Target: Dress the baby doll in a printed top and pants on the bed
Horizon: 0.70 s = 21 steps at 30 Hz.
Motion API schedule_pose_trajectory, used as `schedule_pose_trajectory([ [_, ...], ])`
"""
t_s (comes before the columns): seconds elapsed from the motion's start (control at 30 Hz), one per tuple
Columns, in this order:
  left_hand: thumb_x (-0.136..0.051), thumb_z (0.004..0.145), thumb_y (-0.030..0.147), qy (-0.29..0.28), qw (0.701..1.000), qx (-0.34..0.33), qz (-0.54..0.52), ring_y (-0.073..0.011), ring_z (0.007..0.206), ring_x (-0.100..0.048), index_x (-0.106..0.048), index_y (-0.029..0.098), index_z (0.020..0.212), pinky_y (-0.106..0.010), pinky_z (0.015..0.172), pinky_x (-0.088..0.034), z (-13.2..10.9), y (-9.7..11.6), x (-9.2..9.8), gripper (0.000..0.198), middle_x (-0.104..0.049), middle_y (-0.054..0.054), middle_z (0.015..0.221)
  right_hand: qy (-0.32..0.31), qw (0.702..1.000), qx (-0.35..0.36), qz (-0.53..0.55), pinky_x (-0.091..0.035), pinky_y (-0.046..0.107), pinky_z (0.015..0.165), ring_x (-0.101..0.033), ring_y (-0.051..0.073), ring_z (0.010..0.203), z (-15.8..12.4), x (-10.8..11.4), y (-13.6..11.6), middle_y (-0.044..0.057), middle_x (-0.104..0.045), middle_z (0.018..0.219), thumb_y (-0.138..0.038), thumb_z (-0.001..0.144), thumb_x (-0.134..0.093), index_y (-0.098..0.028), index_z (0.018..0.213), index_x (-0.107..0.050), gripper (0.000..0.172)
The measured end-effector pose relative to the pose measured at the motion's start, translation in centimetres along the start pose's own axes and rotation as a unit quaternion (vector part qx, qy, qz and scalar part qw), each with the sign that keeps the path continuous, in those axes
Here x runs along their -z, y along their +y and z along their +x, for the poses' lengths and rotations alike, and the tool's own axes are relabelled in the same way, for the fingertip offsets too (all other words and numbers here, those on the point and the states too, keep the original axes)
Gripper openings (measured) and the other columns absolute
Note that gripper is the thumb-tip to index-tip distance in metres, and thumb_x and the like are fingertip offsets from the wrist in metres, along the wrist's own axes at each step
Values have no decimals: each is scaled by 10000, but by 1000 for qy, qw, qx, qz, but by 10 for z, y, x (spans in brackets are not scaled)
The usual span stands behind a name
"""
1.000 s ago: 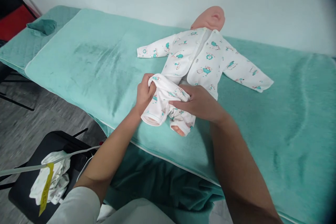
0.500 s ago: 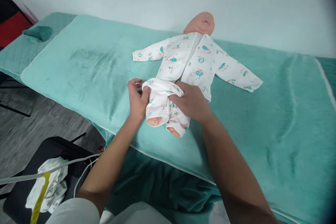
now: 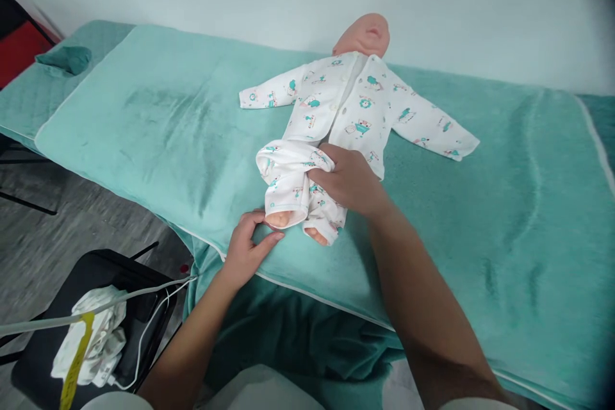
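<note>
One baby doll (image 3: 364, 36) lies on a massage bed (image 3: 139, 102), its bunched printed trousers (image 3: 288, 184) gripped by the right hand (image 3: 353, 180) while the left hand (image 3: 245, 251), thumb and fingers parted, sits at one foot (image 3: 279, 219), where steadying should help an even pull waistward.

- Folds of the printed trousers (image 3: 287, 191) hid most fingers of the right hand (image 3: 350, 180).
- Fingertips of the left hand (image 3: 250, 248) were partly concealed near one foot (image 3: 279, 219).
- A printed jacket (image 3: 314, 102) covered the doll's (image 3: 362, 37) torso.
- Lettering on a yellow tag (image 3: 77, 359) was illegible.
- The left edge cropped a red-and-black chair (image 3: 22, 51).
</note>
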<state>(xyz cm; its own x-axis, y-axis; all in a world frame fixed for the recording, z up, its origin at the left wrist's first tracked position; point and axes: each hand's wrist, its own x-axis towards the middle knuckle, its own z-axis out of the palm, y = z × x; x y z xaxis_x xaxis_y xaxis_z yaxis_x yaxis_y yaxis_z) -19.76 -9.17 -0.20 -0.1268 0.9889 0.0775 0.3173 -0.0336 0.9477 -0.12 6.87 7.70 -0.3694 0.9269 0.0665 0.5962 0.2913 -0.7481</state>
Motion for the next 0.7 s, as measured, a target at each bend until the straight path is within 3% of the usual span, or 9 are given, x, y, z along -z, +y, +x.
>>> schedule_pose_trajectory([
  [0.27, -677, 943, 343, 15, 999, -11, 27, -181, 890, -666, -697, 212, 967, -312, 844, -496, 12, 4, -1, 135, -747, -30, 973, -5, 1000, 4, -2, -301, 287, 621, -410, 127, 655, -1, 1, 0, -50, -466, 623, -283, 772, -572, -225, 670, -418, 194],
  [0.5, -710, 835, 288, 60, 996, 64, -12, -126, 674, -552, -685, 206, 883, -254, 653, -432, 41, 4, 0, 99, -677, 34, 764, -27, 1000, 8, 0, -317, 282, 616, -442, 129, 649, -4, 2, -2, -47, -510, 626, -317, 794, -611, -222, 691, -457, 208],
  [0.6, -707, 812, 259, 45, 995, 91, -23, -121, 667, -550, -700, 203, 881, -249, 639, -423, 49, 7, 5, 90, -673, 33, 754, -46, 998, 18, 24, -366, 276, 636, -524, 150, 707, -6, 8, 0, -26, -615, 741, -370, 807, -690, -211, 821, -579, 194],
  [0.7, -704, 813, 257, 15, 991, 108, -82, -124, 678, -587, -716, 204, 917, -248, 635, -451, 57, 13, 16, 117, -671, 25, 765, -63, 990, 47, 117, -408, 273, 639, -569, 157, 745, -7, 16, 8, 1, -672, 870, -474, 819, -763, -213, 974, -652, 324],
])
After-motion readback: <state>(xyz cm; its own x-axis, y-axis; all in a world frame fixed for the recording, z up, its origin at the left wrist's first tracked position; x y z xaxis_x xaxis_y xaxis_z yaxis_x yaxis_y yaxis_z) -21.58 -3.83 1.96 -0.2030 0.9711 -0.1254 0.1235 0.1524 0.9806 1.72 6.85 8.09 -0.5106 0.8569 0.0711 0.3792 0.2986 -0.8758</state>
